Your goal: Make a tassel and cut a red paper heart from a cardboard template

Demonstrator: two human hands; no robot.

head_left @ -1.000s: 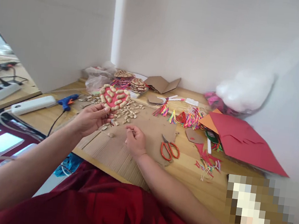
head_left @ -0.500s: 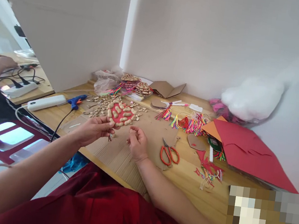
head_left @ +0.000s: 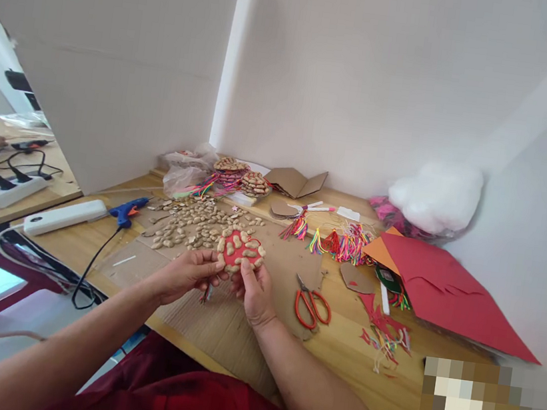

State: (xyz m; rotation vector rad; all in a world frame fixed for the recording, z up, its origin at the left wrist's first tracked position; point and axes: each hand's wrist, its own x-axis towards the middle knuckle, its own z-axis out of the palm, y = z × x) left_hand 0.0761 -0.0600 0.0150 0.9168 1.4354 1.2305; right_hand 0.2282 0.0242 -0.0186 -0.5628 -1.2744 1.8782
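A red heart-shaped piece with peanuts (head_left: 235, 242) around its rim and across its face is held up above the cardboard sheet (head_left: 206, 331). My left hand (head_left: 193, 271) grips its left edge between thumb and fingers. On its lower right edge my right hand (head_left: 256, 291) is closed, the thumb lying on the front. Part of a thin tassel (head_left: 206, 293) hangs below it, near my left fingers. Behind the piece, many loose peanuts (head_left: 183, 223) lie spread over the cardboard. Orange-handled scissors (head_left: 309, 304) rest to the right of my right hand.
A blue glue gun (head_left: 126, 211) and a white power strip (head_left: 66, 217) lie at left, with cables. Colourful tassels (head_left: 354, 244), red paper (head_left: 459, 283) and scraps (head_left: 382, 320) are at right. Finished-looking peanut pieces (head_left: 255, 184) and a folded cardboard (head_left: 297, 181) stand at the back.
My right hand, apart from the heart piece before, now grips its lower right edge. The piece sits lower and further right in view, as the camera view has shifted too.
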